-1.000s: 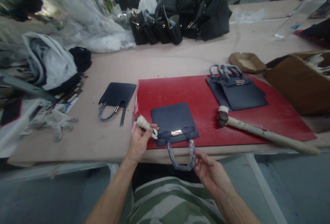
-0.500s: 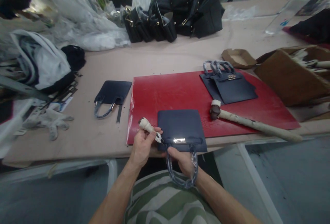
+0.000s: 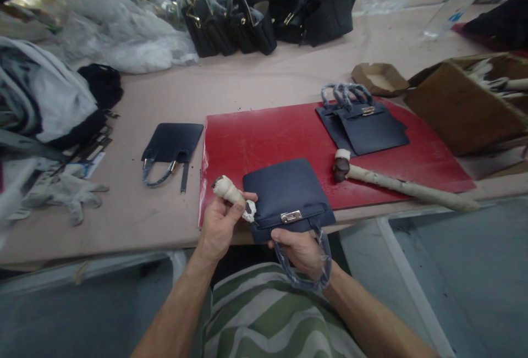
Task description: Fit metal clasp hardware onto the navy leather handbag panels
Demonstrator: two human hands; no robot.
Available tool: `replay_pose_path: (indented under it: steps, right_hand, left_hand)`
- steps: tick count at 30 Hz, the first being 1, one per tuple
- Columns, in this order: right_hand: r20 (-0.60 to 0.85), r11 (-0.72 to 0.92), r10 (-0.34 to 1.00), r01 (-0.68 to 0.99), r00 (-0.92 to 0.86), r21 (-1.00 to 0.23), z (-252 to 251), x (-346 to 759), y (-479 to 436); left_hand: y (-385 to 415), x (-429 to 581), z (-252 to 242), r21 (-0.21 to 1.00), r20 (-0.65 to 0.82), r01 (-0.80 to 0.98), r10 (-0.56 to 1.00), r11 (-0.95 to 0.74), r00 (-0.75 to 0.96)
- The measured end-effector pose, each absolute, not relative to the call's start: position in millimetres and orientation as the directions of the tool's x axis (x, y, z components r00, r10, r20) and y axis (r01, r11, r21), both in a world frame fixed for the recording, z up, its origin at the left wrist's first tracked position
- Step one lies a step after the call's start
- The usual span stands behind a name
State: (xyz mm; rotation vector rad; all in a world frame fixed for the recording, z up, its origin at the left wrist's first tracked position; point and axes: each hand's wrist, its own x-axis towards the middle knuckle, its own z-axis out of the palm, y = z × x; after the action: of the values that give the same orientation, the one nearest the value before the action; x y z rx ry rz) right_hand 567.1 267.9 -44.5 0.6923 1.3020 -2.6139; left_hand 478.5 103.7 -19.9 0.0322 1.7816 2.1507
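Note:
My left hand [image 3: 218,226] is closed around a short tool with a tape-wrapped handle [image 3: 231,196], its tip at the left edge of a navy bag panel [image 3: 284,190]. This panel carries a metal clasp [image 3: 291,216] and plastic-wrapped handles [image 3: 307,278]. My right hand [image 3: 301,251] grips the panel's lower edge at the handles and lifts it off the red mat [image 3: 272,138]. A hammer with a wrapped handle [image 3: 404,187] lies on the mat to the right.
A stack of finished navy panels [image 3: 367,130] lies at the mat's far right. Another panel [image 3: 169,146] rests left of the mat, near white gloves [image 3: 68,196]. Black handbags [image 3: 264,11] stand at the back. A brown cardboard box [image 3: 462,105] is on the right.
My right hand moved from the handle loop up to the panel's lower edge and gripped it. The panel, pulled towards me, now lifts and bends off the mat. My left hand kept the tool.

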Motion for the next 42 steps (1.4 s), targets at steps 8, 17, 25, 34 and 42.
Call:
replay_pose_path:
  steps: [8, 17, 25, 34, 42]
  right_hand:
    - [-0.352, -0.584, -0.061, 0.32, -0.934, -0.746, -53, 563, 281]
    - [-0.354, -0.612, -0.06, 0.314, -0.933, -0.725, -48, 561, 278]
    - [-0.343, -0.622, -0.052, 0.299, -0.938, -0.723, -47, 559, 276]
    - [-0.382, -0.54, -0.118, 0.382, -0.917, -0.75, -38, 557, 282]
    - [-0.421, -0.463, -0.2, 0.464, -0.885, -0.755, -32, 550, 292]
  left_hand:
    - [101, 492, -3, 0.94, -0.18, -0.232, 0.211, -0.251, -0.961]
    - [96, 501, -19, 0.984, -0.081, -0.11, 0.2, -0.143, -0.977]
    - [98, 501, -24, 0.984, -0.119, -0.139, 0.17, -0.112, -0.978]
    - [102, 497, -12, 0.994, -0.099, -0.087, 0.189, 0.071, -0.977]
    - [104, 493, -17, 0.993, -0.117, -0.11, 0.194, 0.045, -0.974]
